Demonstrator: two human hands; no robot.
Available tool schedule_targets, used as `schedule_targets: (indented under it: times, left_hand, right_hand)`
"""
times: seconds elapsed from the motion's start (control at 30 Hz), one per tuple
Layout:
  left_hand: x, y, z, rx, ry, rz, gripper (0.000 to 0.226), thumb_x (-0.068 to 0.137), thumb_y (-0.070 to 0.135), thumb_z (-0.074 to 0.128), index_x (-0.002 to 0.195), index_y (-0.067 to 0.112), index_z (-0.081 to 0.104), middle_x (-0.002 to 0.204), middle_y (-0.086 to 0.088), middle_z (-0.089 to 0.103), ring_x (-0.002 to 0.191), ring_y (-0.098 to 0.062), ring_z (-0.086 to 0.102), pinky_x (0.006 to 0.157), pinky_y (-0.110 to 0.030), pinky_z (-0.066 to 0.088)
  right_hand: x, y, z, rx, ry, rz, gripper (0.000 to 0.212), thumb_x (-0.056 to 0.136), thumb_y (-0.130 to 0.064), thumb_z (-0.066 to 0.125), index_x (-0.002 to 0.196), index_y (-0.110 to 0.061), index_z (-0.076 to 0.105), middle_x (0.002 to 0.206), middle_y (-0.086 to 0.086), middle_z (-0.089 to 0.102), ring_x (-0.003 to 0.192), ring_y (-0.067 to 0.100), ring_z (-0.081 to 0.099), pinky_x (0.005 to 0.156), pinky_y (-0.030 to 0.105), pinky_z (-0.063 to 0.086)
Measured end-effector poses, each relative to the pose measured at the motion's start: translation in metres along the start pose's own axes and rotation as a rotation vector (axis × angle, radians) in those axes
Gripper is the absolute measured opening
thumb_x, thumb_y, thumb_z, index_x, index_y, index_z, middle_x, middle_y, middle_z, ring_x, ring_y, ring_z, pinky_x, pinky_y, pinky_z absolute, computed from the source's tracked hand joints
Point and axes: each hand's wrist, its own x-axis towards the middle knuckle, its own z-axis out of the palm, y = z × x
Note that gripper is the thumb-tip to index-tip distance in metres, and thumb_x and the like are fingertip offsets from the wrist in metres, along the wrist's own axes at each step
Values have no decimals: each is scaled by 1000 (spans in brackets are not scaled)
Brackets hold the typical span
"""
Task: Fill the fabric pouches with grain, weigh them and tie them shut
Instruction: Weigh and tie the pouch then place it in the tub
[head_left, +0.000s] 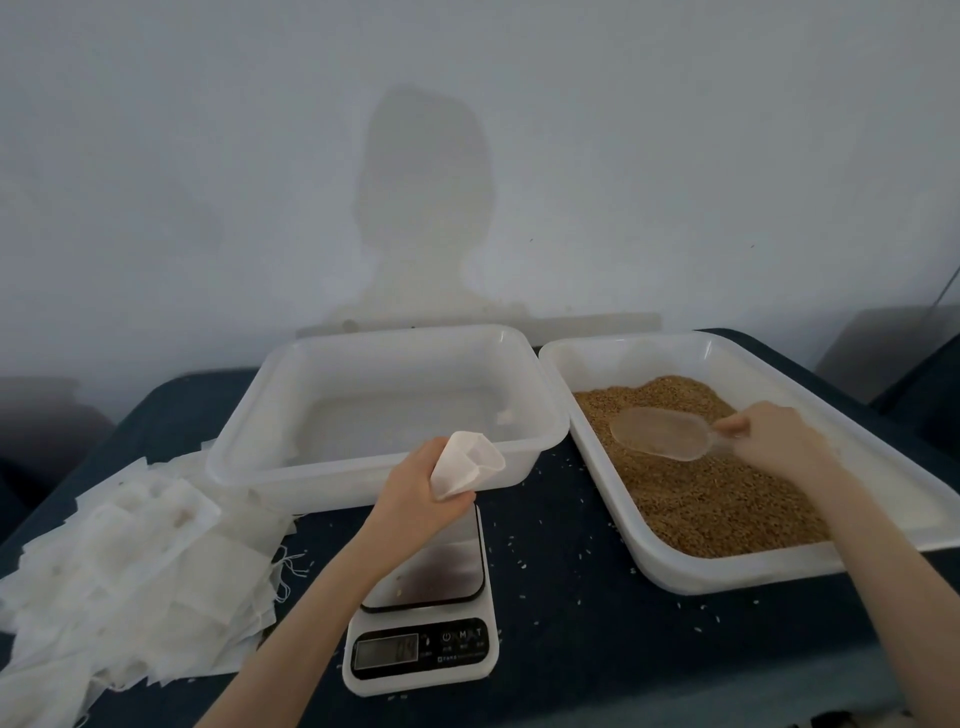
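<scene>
A small white fabric pouch is held up above the far end of the scale, in front of the near wall of the left tub; its mouth gapes open and tilts to the right, and its body looks limp and thin; whether any grain is inside cannot be told. The left hand grips it from below, fingers and thumb curled round the lower half. The right hand pinches the short handle of a clear plastic scoop, whose bowl lies low over the brown grain; whether it touches the grain cannot be told. The grain fills a translucent white rectangular plastic tub on the right; a second, deeper translucent white plastic tub stands just beside it on the left, with only a few pale scraps inside. Between them at the near side sits a white digital kitchen scale with a shiny metal plate; its display is lit, the figures too blurred to read. A loose heap of flat white fabric pouches lies at the left, some threads trailing. Everything rests on a dark blue table strewn with stray pale grains; behind it a plain pale wall carries the person's shadow.
</scene>
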Motion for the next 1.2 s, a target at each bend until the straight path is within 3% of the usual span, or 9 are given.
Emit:
schedule_targets:
  times: [0.1,0.23,0.37,0.5,0.67,0.8,0.93,1.1,1.2]
  left_hand:
    - [0,0,-1,1,-6,-7,44,78,20,72,104,43,45,95,21,56,88,4,54,67,-8,38]
    - [-1,-1,-4,-16,-12,-21,42,78,21,72,109,37,48,96,18,58,89,0,55,70,-11,41]
    - [-2,-1,-9,-24,-20,-45,40,79,22,72,109,36,50,94,17,59,87,-3,56,67,-11,41]
    - [-4,0,-13,-29,-12,-64,44,78,25,72,110,42,47,91,24,56,85,5,54,62,-7,39]
    - [-7,-4,-22,-21,-9,-80,42,78,27,72,98,51,45,89,25,57,83,10,54,59,-6,39]
    - [-10,-11,-28,-30,5,-92,41,79,25,72,97,50,46,89,24,58,82,10,54,62,-7,41]
    - [-11,-13,-30,-45,3,-96,37,81,25,71,107,41,49,92,21,58,83,4,54,66,-10,40]
    - [-10,-9,-30,27,26,-57,37,81,30,70,113,34,51,96,20,55,85,4,51,64,-7,37]
    - [-8,-8,-29,49,24,-48,36,79,30,72,108,33,50,99,18,55,86,5,50,63,-6,39]
  right_hand:
    - [-1,-1,1,230,-33,-26,25,79,-23,77,103,-27,74,83,-9,72,79,15,67,75,34,55]
    - [-4,-15,-9,318,-15,-88,44,72,-6,78,108,-30,69,101,-3,71,84,29,68,72,41,57]
    - [-14,-47,-26,356,-93,-264,47,74,-9,78,117,-26,66,94,-8,72,60,5,64,56,21,51]
    - [-28,-82,-29,404,-227,-397,44,77,-9,76,114,-30,67,105,-7,72,94,19,69,91,41,53]
    - [-40,-110,-23,408,-343,-519,45,76,-12,78,90,-54,70,101,-27,70,95,-9,63,79,14,49]
    - [-43,-117,-20,303,-348,-549,48,75,-16,77,96,-58,68,102,-29,68,96,-13,61,75,11,48]
    - [-46,-124,-22,249,-335,-558,45,75,-17,77,90,-59,69,100,-26,70,93,-11,62,85,17,49]
    - [-57,-136,-28,237,-358,-612,41,74,-25,77,87,-63,67,97,-28,70,92,-10,63,83,18,49]
    - [-59,-140,-30,187,-310,-618,49,75,-15,75,83,-63,66,92,-28,70,89,-11,62,78,15,48]
